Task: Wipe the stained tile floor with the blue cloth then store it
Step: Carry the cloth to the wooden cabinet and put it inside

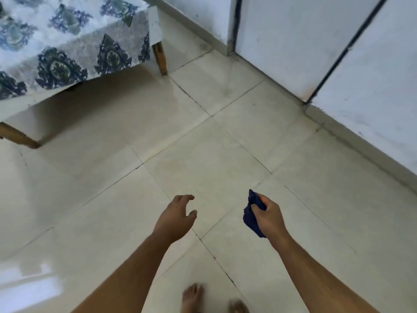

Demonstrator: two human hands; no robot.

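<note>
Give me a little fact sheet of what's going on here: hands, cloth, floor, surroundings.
right hand: right hand grips a bunched blue cloth, held above the floor
left hand: left hand holds nothing, fingers loosely spread
floor: pale tile floor with dark grout lines; faint smudges, glossy reflections
cloth contact: cloth not touching the floor
furniture: table with blue-patterned cover, wooden legs, upper left
walls: white wall at upper right
feet: bare feet at bottom edge

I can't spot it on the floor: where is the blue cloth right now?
In the head view, the blue cloth is bunched in the right hand, held above the tile floor, lower right of centre, beside the empty left hand.
</note>
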